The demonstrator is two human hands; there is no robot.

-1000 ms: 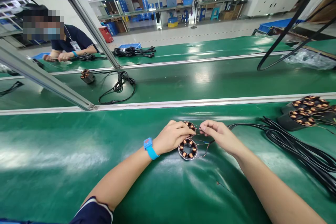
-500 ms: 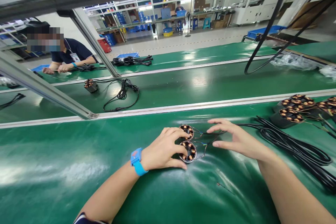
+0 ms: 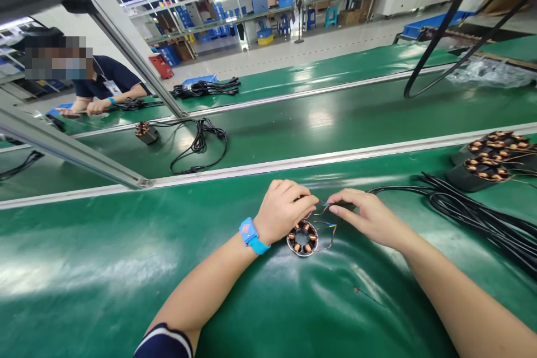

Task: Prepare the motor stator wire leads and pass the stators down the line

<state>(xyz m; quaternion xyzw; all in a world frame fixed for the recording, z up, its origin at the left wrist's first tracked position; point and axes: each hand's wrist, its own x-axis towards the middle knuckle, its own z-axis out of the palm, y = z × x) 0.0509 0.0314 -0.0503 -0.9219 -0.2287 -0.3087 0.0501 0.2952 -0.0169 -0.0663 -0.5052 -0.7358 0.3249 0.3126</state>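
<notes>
Two round motor stators with copper coils are on the green bench. My left hand (image 3: 286, 208), with a blue wristband, is wrapped over the farther one and mostly hides it. The nearer stator (image 3: 302, 238) lies uncovered just below that hand, its thin wires (image 3: 333, 230) trailing to the right. My right hand (image 3: 356, 213) pinches the end of the black cable, where thin coloured wires (image 3: 323, 203) run towards the farther stator.
Coiled black cables (image 3: 474, 218) and more stators (image 3: 484, 170) lie at the right. Beyond the white rail (image 3: 268, 169), another stator (image 3: 146, 132) has a looped cable. A metal post (image 3: 84, 151) slants at the left. A masked person (image 3: 107, 81) works across the bench.
My left hand has moved up and closed over the farther stator, uncovering the nearer one. The fingers of my right hand have closed on the cable end. The view has shifted slightly.
</notes>
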